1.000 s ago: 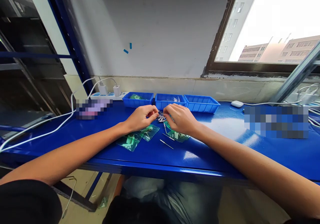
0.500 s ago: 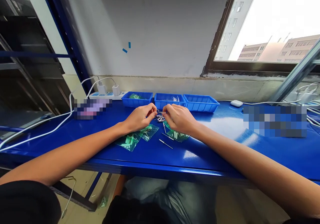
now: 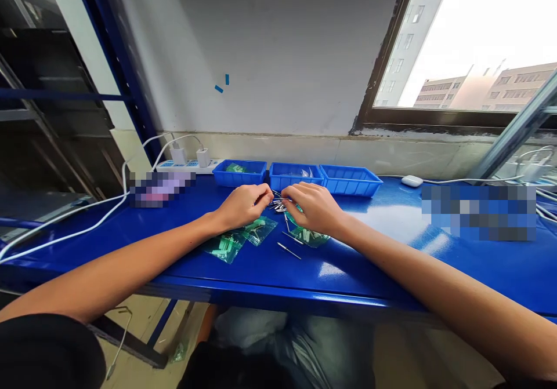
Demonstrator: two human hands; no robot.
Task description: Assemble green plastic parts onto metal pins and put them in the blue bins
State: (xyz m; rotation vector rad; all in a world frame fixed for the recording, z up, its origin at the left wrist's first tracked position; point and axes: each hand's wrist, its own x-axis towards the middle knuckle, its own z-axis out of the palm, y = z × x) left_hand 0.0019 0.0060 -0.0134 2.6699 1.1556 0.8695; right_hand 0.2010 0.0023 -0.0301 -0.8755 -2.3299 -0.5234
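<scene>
My left hand (image 3: 245, 205) is closed in a pinch, and a thin metal rod (image 3: 279, 197) runs from its fingertips toward the right hand. At the rod's other end, my right hand (image 3: 314, 206) has its fingers curled and its thumb lower down; the fingertips are partly hidden. Under and between the hands lies a pile of small metal rods (image 3: 278, 206). Two loose rods, one a pointed metal rod (image 3: 289, 250), rest nearer me. Green clear bags with pale pieces lie below the left hand, one being a green bag (image 3: 226, 246), and another green bag (image 3: 310, 237) is under the right hand.
Behind the hands stand a left blue bin (image 3: 239, 179) with green bags, a middle blue bin (image 3: 296, 185) with clear plastic, and a right blue bin (image 3: 351, 187). A power strip (image 3: 189, 166) with white cables is at left. A white case (image 3: 411, 181) lies right.
The right hand's fingers have loosened a little and its thumb has dropped away from them. The left hand keeps its pinch almost in place. The view has shifted very slightly.
</scene>
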